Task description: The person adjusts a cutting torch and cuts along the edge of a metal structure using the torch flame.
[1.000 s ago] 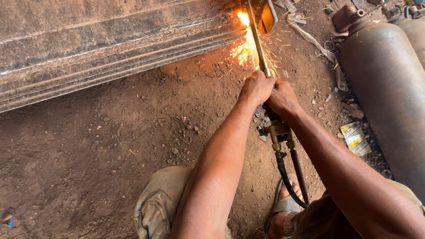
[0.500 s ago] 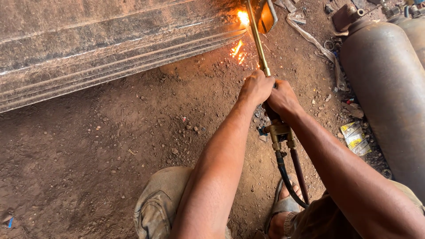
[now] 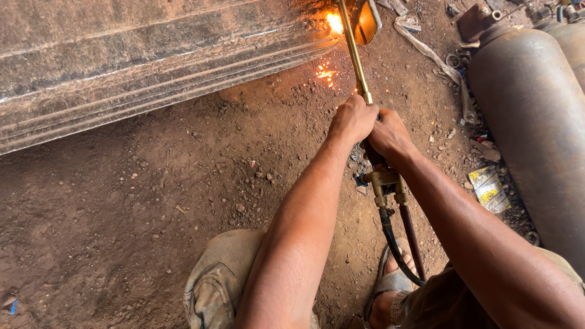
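My left hand point(image 3: 352, 119) and my right hand point(image 3: 389, 135) both grip the handle of a brass cutting torch point(image 3: 354, 58). Its long tube runs up and away from me to a bright flame point(image 3: 333, 22) at the end of a large rusty steel slab point(image 3: 152, 67). Orange sparks point(image 3: 325, 73) fall on the dirt just below the flame. Behind my hands sits the torch's brass valve block point(image 3: 386, 181), with two hoses point(image 3: 402, 244), one black and one reddish, trailing back toward me.
A tall rusty gas cylinder point(image 3: 536, 122) lies along the right edge, with scraps and a crumpled yellow wrapper point(image 3: 489, 187) beside it. My knee in worn trousers point(image 3: 222, 280) and my sandalled foot point(image 3: 390, 286) rest on the brown dirt ground point(image 3: 122, 213).
The spray of sparks under the flame has thinned and dropped lower. Both hands and the torch have stayed in nearly the same place.
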